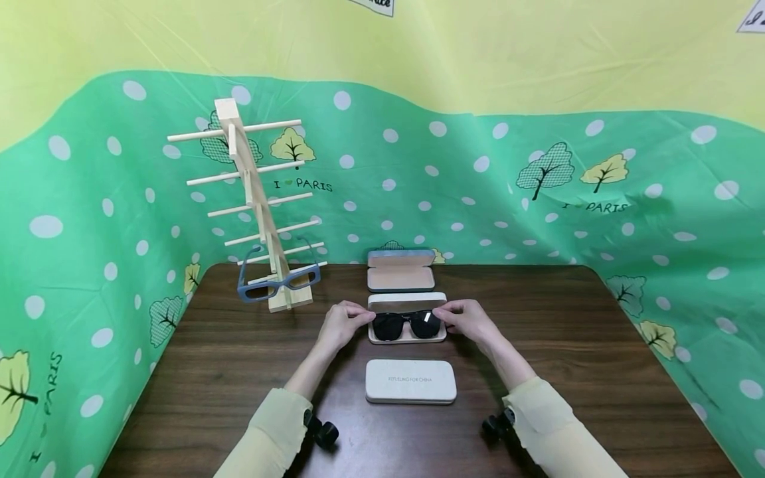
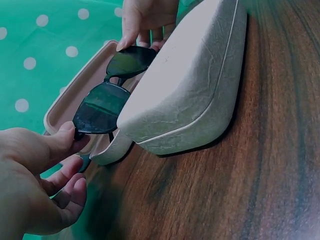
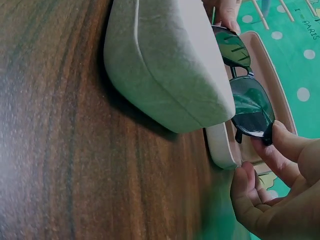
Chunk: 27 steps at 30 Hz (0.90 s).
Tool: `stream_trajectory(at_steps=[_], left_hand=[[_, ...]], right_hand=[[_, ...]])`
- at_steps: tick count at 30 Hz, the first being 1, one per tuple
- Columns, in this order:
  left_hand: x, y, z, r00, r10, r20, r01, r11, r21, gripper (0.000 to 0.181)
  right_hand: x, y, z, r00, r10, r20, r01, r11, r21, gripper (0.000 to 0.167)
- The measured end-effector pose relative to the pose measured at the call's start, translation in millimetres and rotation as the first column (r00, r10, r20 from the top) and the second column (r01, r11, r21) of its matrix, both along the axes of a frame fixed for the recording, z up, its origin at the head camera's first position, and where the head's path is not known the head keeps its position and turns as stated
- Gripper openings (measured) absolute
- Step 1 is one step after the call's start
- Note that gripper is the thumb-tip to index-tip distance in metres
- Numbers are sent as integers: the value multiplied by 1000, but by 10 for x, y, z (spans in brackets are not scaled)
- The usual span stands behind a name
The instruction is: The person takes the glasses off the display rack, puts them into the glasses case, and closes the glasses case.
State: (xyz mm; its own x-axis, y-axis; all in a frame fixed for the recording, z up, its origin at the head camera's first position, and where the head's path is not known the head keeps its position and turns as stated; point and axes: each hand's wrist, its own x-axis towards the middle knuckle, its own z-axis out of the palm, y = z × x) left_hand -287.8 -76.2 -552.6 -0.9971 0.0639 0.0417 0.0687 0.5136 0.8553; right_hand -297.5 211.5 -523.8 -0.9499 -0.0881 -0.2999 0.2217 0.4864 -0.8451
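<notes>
Black sunglasses (image 1: pixel 391 326) with dark lenses are held at an open white glasses case (image 1: pixel 408 340), whose lining is pale pink. At the left end of the frame, my left hand (image 1: pixel 344 324) pinches a corner between thumb and finger. My right hand (image 1: pixel 469 320) pinches the opposite corner the same way. In the left wrist view the sunglasses (image 2: pixel 102 107) are tilted over the case's lower half, and the right wrist view shows a temple folded behind the lens (image 3: pixel 252 105). Whether they touch the lining cannot be made out.
A closed white glasses case (image 1: pixel 410 382) lies nearer me. Behind the open one stands another open case (image 1: pixel 400 279), blue-grey outside. To the left, a wooden rack (image 1: pixel 254 179) with several pegs carries blue glasses (image 1: pixel 277 284). All stand on a dark wooden table (image 1: pixel 239 378).
</notes>
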Motion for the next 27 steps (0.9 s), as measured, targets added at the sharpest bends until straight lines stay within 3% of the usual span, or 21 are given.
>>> stream_trajectory(at_steps=[16, 27], left_hand=[[-22, 58, 1, 997, 41, -65, -45, 998, -54, 22], [-8, 111, -49, 993, 110, -51, -112, 993, -40, 21]], right_hand=[[-65, 3, -158, 999, -46, -2, 46, 999, 24, 29], [-38, -23, -173, 994, -99, -47, 101, 994, 50, 28]])
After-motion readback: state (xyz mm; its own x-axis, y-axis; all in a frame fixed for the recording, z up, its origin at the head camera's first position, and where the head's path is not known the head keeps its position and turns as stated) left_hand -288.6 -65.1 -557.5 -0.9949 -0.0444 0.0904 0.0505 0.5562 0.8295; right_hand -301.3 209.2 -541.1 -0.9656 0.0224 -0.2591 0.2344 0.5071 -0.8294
